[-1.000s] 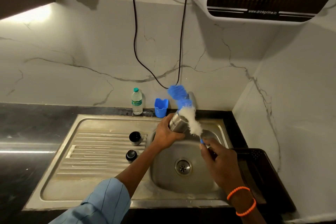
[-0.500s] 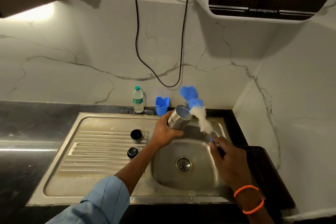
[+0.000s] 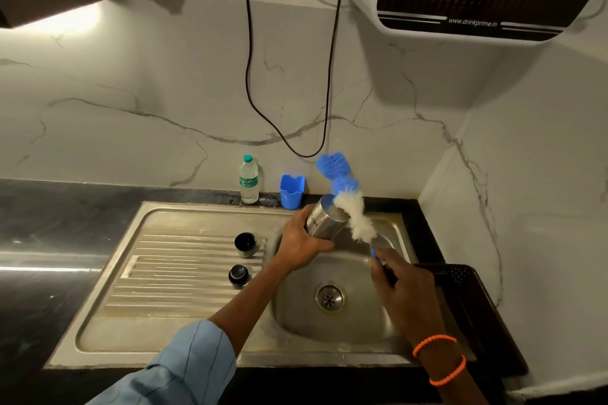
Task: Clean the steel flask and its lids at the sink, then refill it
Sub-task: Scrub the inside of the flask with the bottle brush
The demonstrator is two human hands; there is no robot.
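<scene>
- A black countertop [image 3: 49, 223] is seen at the far left, with a strip of reflected light across it.
- A steel sink [image 3: 108, 335] is set into it; the ribbed drainboard forms the left half and the basin with its drain [image 3: 329, 297] the right half.
- A small plastic water bottle [image 3: 248, 179] with a green cap is stood upright against the marble wall, behind the sink's back edge.
- Two dark lids are placed on the drainboard, apart from each other: the open cup lid [image 3: 246, 244] farther back, the stopper lid [image 3: 238, 274] nearer the front.
- A blue cup [image 3: 291, 191] is stood just right of the water bottle, at the wall.
- The left hand [image 3: 301, 240], reached out from a light blue sleeve [image 3: 184, 368], is held over the basin's back left corner; its fingers are curled round the steel flask [image 3: 324, 220].
- The flask is held tilted above the basin, its flat base turned up and away; its mouth is hidden by the hand.
- A bottle brush [image 3: 353, 214] is laid against the flask's right side, white bristles touching the steel, blue head pointing up past the base.
- The brush's handle is gripped in the right hand [image 3: 399, 286]; the fingers are wrapped round it, though how tightly cannot be told from behind.
- Two orange bands [image 3: 441, 358] are worn on the right wrist.
- A dark tray [image 3: 477, 293] is set at the sink's right edge.
</scene>
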